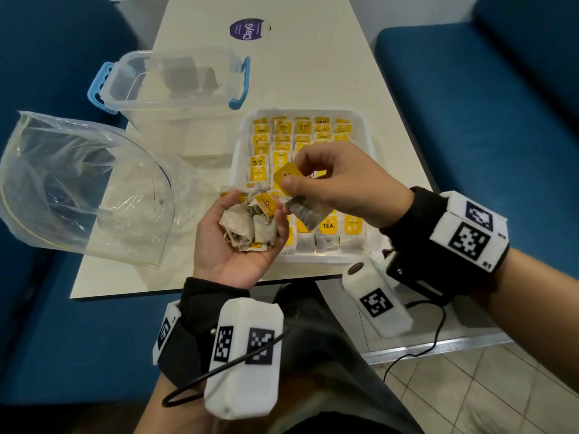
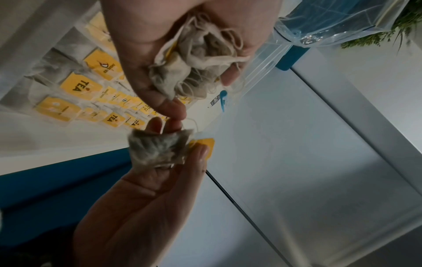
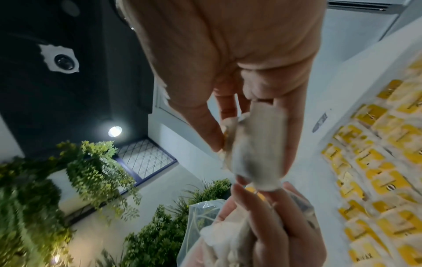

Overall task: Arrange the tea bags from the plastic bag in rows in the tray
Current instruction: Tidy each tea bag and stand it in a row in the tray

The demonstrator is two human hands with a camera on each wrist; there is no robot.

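We see the left hand (image 1: 238, 242) cupped palm-up around a clump of tea bags (image 1: 250, 225), at the tray (image 1: 241, 142)'s near-left corner. The right hand (image 1: 341, 186) pinches one tea bag (image 1: 305, 211) over the tray's near rows. The plastic bag (image 1: 78, 186) lies left, overhanging the table (image 1: 313, 73) edge.

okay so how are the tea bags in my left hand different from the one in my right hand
The left hand cups a tangled bunch of tea bags in its palm, crumpled with strings knotted together; the right hand pinches a single tea bag by its yellow tag, the pouch hanging fairly flat. The bunch rests on the palm; the single one is held over the tray. Both kinds have yellow tags.
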